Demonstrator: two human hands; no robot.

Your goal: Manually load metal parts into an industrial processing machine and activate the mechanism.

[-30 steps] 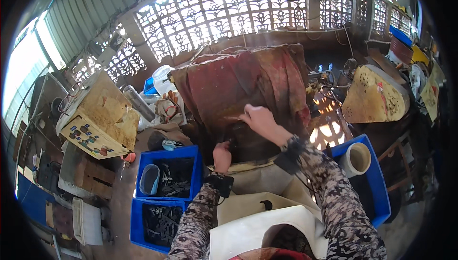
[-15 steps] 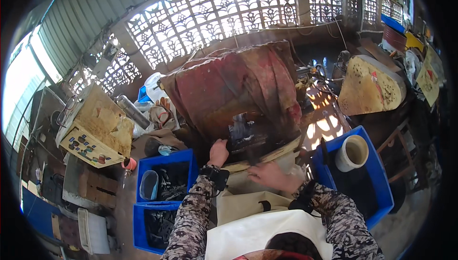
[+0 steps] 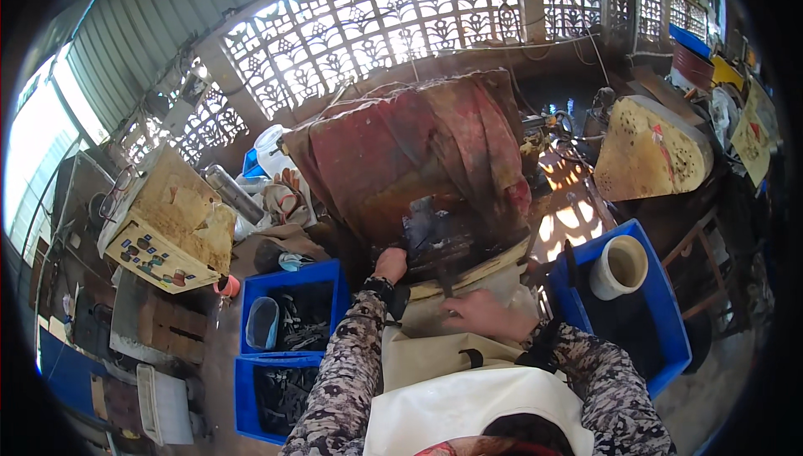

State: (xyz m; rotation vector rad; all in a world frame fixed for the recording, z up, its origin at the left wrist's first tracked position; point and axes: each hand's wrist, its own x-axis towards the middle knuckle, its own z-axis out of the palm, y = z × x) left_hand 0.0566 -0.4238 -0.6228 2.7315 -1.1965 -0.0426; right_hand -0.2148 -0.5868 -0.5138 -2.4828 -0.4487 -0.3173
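Note:
My left hand [image 3: 391, 264] is closed at the left end of a pale wooden edge, in front of the dark opening of a machine draped in a stained red cloth [image 3: 368, 146]. What its fingers hold, if anything, is hidden. My right hand [image 3: 487, 315] is curled just behind the same wooden edge [image 3: 502, 263], with a dark narrow strip [image 3: 446, 285] standing out from its fingertips toward the opening. The strip's far end merges with the dark, wet-looking area. A greyish patch [image 3: 424, 220] shows inside the opening. A pale apron [image 3: 468, 397] covers my lap.
Blue bins [image 3: 341, 309] with dark strip-like pieces stand on the left, one holding a clear scoop-like container [image 3: 262, 322]. At right, a blue tub [image 3: 669, 330] carries a white bucket [image 3: 623, 263]. A control box with knobs [image 3: 163, 259] stands far left.
My left hand has shifted slightly right. The right hand has moved a little right and down, and the dark strip at its fingertips now shows more plainly.

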